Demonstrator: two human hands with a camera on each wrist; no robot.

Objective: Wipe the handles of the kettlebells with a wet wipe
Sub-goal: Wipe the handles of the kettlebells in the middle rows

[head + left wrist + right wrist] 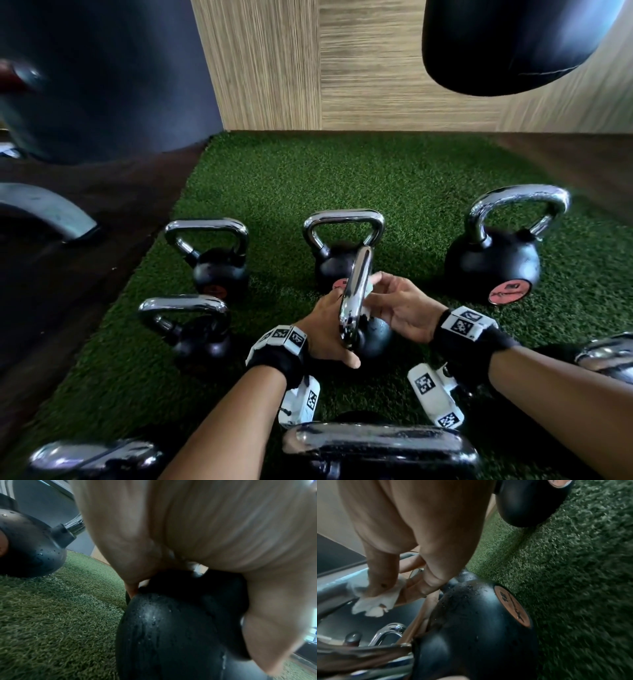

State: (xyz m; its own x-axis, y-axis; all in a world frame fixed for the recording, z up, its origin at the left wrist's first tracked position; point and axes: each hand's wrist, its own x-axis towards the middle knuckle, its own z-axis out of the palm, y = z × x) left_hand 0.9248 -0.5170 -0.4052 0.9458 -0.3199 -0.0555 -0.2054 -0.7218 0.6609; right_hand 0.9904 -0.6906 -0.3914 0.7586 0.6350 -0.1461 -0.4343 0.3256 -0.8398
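Kettlebell (370, 334), mid-wipe: left hand (329, 329) clamps its handle (356, 294), right hand (400, 308) pinches wipe (375, 601) against it; others beyond, state unclear.

We saw even indoor light, bright glare on the chrome handles (356, 298), bowed edges in the head view, and blurred, soft close-ups in both wrist views.

Both our forearms reach forward, wrists banded. Our left hand (327, 329) curls around the handle (356, 298), thumb toward us. Our right hand (399, 308) pinches the wipe (375, 601) against it, fingers bent.
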